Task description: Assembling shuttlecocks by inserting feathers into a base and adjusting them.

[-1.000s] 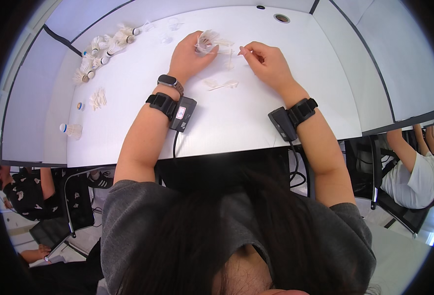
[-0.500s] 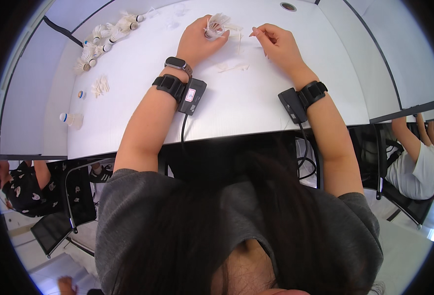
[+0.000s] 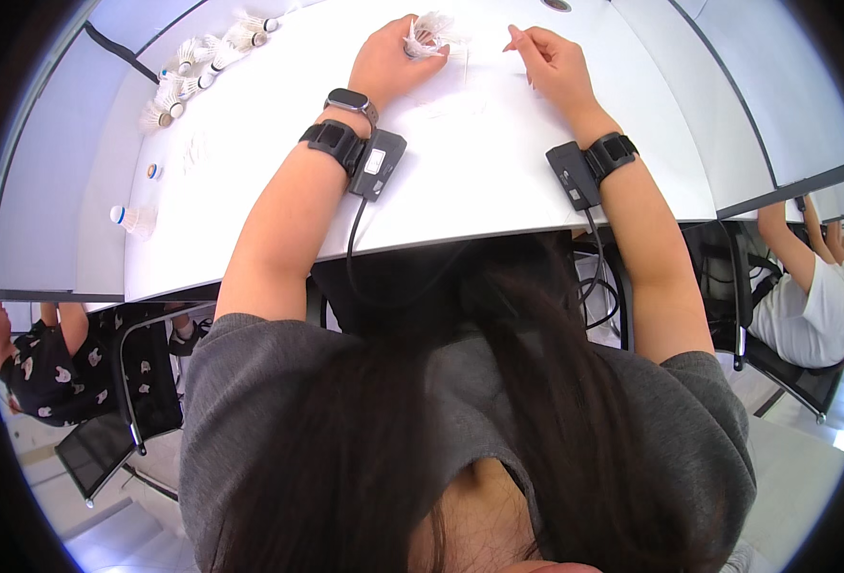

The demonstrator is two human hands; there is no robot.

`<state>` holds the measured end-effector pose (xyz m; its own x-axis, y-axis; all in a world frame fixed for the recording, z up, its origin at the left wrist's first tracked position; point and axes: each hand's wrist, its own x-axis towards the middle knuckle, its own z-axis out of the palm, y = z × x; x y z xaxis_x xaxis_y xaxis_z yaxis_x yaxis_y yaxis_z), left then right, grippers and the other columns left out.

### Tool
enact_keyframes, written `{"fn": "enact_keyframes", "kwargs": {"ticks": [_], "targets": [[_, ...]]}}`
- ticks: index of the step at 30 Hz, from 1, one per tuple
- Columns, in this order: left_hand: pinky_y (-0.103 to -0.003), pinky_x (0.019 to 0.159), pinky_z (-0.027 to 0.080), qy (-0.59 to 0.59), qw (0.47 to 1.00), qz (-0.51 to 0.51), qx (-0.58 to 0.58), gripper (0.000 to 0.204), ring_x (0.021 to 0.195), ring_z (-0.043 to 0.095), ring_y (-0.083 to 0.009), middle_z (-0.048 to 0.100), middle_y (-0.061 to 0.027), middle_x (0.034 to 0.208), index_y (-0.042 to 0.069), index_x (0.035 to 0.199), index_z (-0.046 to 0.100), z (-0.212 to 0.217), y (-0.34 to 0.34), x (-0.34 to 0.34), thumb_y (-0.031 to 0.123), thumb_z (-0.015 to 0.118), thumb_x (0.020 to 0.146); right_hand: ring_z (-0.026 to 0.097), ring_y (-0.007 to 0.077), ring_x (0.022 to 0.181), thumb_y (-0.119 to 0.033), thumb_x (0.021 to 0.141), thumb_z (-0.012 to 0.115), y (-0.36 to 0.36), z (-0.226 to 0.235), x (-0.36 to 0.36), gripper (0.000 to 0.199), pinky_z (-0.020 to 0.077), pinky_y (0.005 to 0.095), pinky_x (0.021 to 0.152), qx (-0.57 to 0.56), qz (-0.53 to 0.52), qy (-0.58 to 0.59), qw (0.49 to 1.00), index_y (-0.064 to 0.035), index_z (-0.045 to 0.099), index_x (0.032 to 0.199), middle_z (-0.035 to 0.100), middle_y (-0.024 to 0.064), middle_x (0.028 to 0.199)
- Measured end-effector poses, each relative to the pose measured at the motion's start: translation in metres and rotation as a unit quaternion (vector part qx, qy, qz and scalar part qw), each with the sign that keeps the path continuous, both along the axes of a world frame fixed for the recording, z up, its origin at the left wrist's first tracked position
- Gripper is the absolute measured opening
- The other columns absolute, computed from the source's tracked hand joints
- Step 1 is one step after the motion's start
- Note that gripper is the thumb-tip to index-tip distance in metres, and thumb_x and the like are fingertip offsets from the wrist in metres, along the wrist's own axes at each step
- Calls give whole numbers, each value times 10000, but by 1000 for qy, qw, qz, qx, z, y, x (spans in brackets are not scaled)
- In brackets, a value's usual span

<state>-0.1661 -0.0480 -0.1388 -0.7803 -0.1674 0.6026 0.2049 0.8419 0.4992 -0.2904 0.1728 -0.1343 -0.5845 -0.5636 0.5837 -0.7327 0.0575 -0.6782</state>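
Note:
My left hand [image 3: 386, 63] is wrapped round a white feather shuttlecock [image 3: 428, 34], whose ragged open feather end points up and to the right. To the right of it, and apart from it, my right hand [image 3: 555, 65] is closed with thumb and index finger pinched together. Whatever the pinch holds, if anything, is too small to make out. Pale feather scraps [image 3: 448, 108] lie faintly on the table just below the shuttlecock.
Several shuttlecocks [image 3: 213, 59] lie in a heap along the white table's [image 3: 278, 181] left side. Below them are faint feather pieces [image 3: 194, 151], a small round piece [image 3: 153, 171] and one lone shuttlecock [image 3: 135, 221]. Partitions [image 3: 766, 115] flank the table; people sit on both sides.
My right hand has drawn slightly away to the right from the shuttlecock. My left hand keeps its hold. The whole view has shifted a little, and the table looks brighter.

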Motion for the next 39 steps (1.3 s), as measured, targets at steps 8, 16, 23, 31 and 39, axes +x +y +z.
{"fn": "enact_keyframes", "kwargs": {"ticks": [8, 16, 23, 31, 39], "targets": [[-308, 750, 544, 6, 1000, -16, 25, 350, 811, 692, -182, 733, -92, 919, 35, 1045, 687, -2, 0, -2, 316, 772, 854, 437, 53, 498, -369, 1026, 589, 0, 1, 3, 389, 322, 254, 473, 20, 10, -43, 999, -49, 739, 862, 492, -30, 540], [-325, 757, 534, 0, 1000, -1, 23, 327, 795, 676, -206, 720, -88, 894, 45, 1023, 680, -1, 3, -1, 315, 760, 856, 512, 49, 496, -380, 1016, 609, 1, 36, 18, 412, 400, 209, 477, 21, 34, -52, 998, -61, 680, 765, 543, -33, 565], [-341, 749, 526, 25, 999, -12, 17, 323, 780, 668, -245, 711, -112, 881, 47, 993, 677, -3, 1, -4, 322, 761, 847, 561, 142, 498, -305, 998, 607, 91, 155, 106, 368, 452, 281, 514, 436, 305, 15, 847, -65, 612, 719, 562, 49, 569], [-361, 738, 522, 54, 998, -11, 8, 353, 782, 666, -274, 712, -132, 898, 40, 983, 671, -6, -2, -4, 349, 760, 841, 670, 391, 788, -329, 986, 479, 140, 42, 168, 413, 518, 466, 743, 667, 304, -138, 666, 8, 690, 875, 694, 206, 809], [-366, 744, 527, 24, 1000, 1, 9, 375, 793, 666, -289, 707, -138, 895, 38, 984, 670, -4, -1, -4, 373, 755, 839, 586, 465, 1140, -290, 946, 490, 174, -97, 113, 396, 476, 484, 975, 533, -18, -186, 825, 14, 683, 1109, 650, 291, 1176]]}}
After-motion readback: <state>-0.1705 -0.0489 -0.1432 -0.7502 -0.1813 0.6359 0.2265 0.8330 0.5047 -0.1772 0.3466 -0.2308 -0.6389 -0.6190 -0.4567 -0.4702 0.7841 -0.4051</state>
